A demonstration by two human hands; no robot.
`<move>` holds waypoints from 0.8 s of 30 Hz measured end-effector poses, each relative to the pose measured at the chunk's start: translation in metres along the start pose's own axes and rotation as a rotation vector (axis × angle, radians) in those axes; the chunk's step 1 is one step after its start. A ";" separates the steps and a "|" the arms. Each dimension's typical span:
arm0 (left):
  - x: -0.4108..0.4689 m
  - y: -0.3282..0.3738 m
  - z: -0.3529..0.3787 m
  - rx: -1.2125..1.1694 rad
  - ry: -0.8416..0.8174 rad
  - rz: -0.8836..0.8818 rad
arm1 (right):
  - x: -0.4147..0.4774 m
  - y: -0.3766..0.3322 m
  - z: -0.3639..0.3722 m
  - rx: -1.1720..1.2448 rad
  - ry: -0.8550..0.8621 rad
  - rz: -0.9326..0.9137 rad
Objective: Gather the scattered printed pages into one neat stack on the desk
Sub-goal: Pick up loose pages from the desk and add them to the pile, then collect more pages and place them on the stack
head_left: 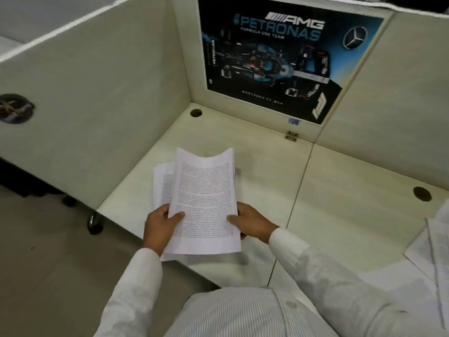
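A bundle of white printed pages (204,195) hangs above the front left part of the pale desk (267,166). My left hand (159,227) grips its lower left edge, thumb on top. My right hand (250,221) grips the lower right edge. The top sheet bows upward at its far end. Under it, a few pages stick out to the left, out of line with the top sheet. More printed pages (430,249) lie on the desk at the far right edge of the view.
Cream partition walls enclose the desk on the left and back. A dark racing-team poster (272,57) hangs on the back wall. Cable holes (196,113) sit at the back left and right (422,193). A chair caster (94,223) stands on the floor left of the desk.
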State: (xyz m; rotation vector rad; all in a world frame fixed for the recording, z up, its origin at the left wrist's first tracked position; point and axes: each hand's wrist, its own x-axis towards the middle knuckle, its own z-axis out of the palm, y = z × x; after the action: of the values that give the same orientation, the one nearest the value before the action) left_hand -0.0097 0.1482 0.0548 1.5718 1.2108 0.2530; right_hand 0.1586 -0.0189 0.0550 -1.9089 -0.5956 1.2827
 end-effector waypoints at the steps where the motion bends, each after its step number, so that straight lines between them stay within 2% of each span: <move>1: 0.002 -0.001 -0.006 0.013 0.027 0.005 | 0.004 -0.003 0.005 0.001 -0.019 -0.001; 8: 0.019 -0.013 -0.027 0.159 0.225 -0.061 | 0.008 0.005 0.010 0.086 -0.033 0.131; 12: 0.021 -0.006 -0.015 0.169 0.253 -0.047 | -0.010 0.032 -0.007 0.238 0.061 0.196; 17: 0.024 0.010 0.025 0.143 0.085 0.050 | -0.048 0.072 -0.028 0.460 0.247 0.258; 24: 0.004 0.025 0.111 0.266 -0.300 0.217 | -0.113 0.130 -0.035 0.772 0.613 0.350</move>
State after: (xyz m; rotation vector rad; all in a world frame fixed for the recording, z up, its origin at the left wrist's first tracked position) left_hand 0.0834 0.0866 0.0302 1.8986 0.8662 -0.0090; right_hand 0.1430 -0.1913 0.0249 -1.6191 0.5071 0.8497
